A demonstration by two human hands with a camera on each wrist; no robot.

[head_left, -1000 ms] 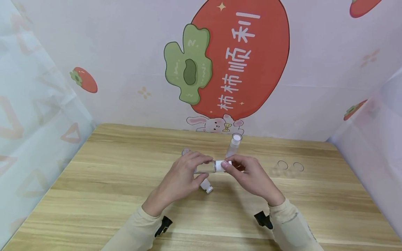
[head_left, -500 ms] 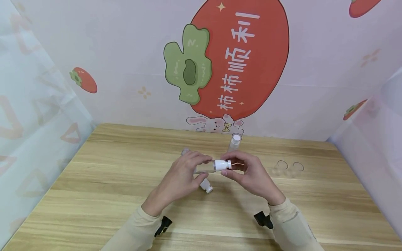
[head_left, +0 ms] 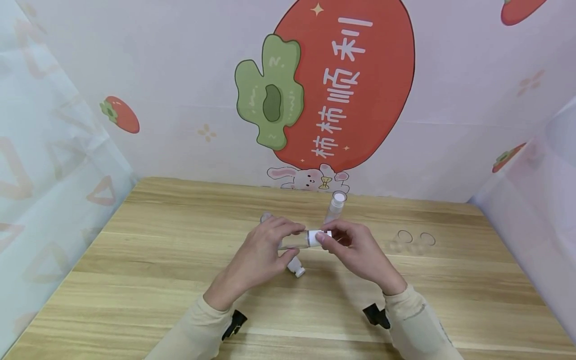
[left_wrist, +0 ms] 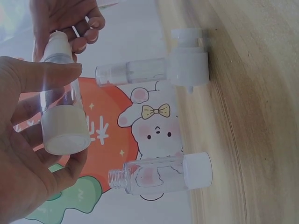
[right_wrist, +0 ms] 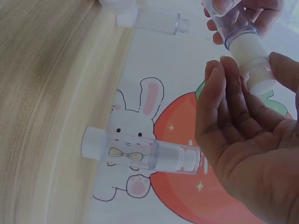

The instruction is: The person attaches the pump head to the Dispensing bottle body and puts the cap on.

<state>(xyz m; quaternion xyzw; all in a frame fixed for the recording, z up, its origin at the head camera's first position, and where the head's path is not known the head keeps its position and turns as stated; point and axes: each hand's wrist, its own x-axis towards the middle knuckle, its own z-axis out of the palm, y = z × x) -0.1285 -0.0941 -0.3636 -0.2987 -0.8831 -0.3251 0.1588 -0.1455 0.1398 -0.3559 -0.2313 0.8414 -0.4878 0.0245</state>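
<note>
My left hand [head_left: 258, 250] grips a clear plastic bottle [head_left: 294, 241] with a white base [left_wrist: 65, 130], held tilted above the table. On the bottle's neck is a white pump head [right_wrist: 252, 58]. The thumb and fingers of my right hand [head_left: 360, 250] hold this pump head from either side. A second white pump head [head_left: 295, 266] is on the table just below the left hand. Behind that hand stands a clear bottle [left_wrist: 154, 175] with a bare threaded neck, mostly hidden in the head view.
A pump bottle [head_left: 335, 207] with a clear cap over its top stands behind the hands, near the table's back edge. Two clear caps [head_left: 405, 237] stand on the wooden table [head_left: 180, 210] at the right. A printed backdrop [head_left: 180, 75] rises behind the table.
Half a second ago the right thumb was lower and the pump head showed fully; the thumb is now back up over it. The left hand and bottle stay in place.
</note>
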